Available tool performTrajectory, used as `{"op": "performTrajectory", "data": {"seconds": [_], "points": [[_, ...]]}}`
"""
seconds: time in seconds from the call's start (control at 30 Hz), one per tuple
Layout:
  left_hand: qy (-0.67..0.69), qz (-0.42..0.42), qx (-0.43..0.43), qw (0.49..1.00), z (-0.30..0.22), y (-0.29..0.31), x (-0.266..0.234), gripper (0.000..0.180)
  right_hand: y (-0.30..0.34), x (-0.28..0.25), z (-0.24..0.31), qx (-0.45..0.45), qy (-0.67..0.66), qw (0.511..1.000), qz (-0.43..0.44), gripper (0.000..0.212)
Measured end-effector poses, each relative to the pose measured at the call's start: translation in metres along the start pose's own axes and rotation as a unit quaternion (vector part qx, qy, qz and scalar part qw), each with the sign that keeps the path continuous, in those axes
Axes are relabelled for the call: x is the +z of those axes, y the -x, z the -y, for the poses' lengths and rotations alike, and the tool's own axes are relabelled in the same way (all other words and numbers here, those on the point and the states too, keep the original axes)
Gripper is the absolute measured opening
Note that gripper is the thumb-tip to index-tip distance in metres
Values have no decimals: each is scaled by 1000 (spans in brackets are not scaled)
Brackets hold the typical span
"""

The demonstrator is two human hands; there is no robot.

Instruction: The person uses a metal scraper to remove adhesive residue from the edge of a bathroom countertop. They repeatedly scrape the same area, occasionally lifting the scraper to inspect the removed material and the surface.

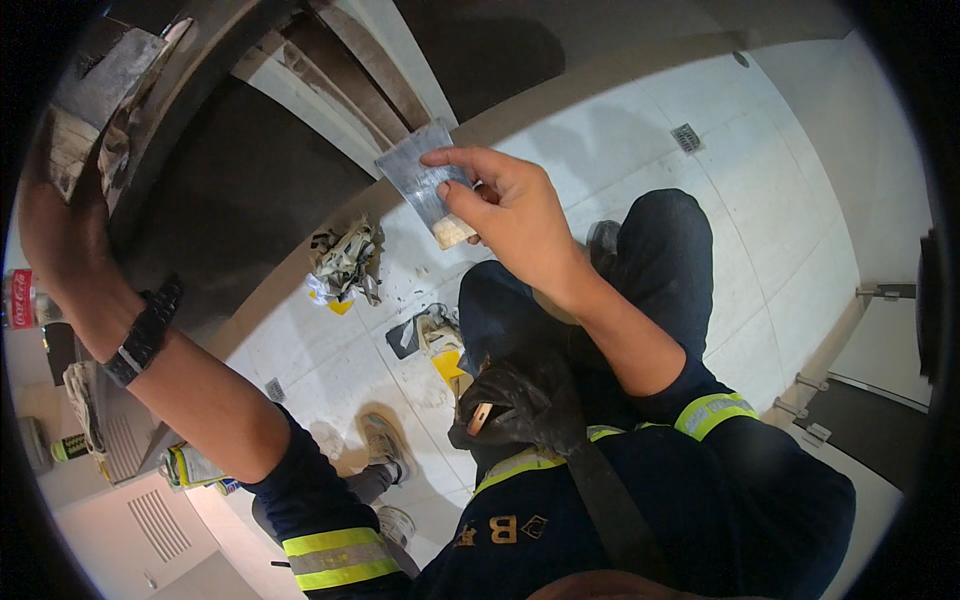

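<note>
My right hand [515, 205] pinches a flat grey scraper-like plate [415, 175] between thumb and fingers, above the floor. Scuffs cover its dull, metal-looking face, and a cream-coloured patch shows at its near end. At the far left, my left hand [70, 235] is raised beside a dark ledge [195, 95]. Deep shadow covers its fingers, so their grip is hidden. Close to them are a pale beige piece [68, 150] and a grey, dusty slab [115, 75]. A black band circles my left wrist.
Crumpled waste [345, 260] lies on the white tiled floor, with a dark flat object [405, 335] and scraps nearer me. Another person's shoes [382, 447] stand at lower left. A red-labelled bottle [20, 298] is at the left edge. A black pouch [525, 400] hangs at my waist.
</note>
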State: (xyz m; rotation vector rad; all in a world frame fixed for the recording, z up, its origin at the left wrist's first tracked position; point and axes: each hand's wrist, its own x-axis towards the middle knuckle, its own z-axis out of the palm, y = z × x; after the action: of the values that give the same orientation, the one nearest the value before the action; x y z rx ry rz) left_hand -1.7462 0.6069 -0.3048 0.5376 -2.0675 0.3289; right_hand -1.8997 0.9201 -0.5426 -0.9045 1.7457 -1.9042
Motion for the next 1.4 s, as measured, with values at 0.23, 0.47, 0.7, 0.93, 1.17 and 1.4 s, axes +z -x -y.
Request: {"op": "performTrajectory", "data": {"seconds": [0.23, 0.47, 0.7, 0.93, 1.17, 1.4], "points": [[514, -65, -331, 789, -87, 4, 1, 34, 9, -8, -18, 22, 7, 1000, 8, 29], [552, -123, -224, 794, -72, 27, -8, 35, 34, -58, -3, -22, 65, 997, 43, 30], [738, -70, -457, 492, -185, 200, -47, 42, 27, -93, 30, 7, -260, 957, 125, 21], [781, 101, -571, 233, -274, 217, 4, 32, 18, -74, 25, 72, -457, 850, 251, 13], [758, 123, -549, 330, -264, 216, 4, 30, 7, -77, 21, 53, -336, 924, 176, 7], [747, 135, -517, 396, -265, 217, -6, 31, -3, -85, 0, 35, -80, 984, 157, 20]]}}
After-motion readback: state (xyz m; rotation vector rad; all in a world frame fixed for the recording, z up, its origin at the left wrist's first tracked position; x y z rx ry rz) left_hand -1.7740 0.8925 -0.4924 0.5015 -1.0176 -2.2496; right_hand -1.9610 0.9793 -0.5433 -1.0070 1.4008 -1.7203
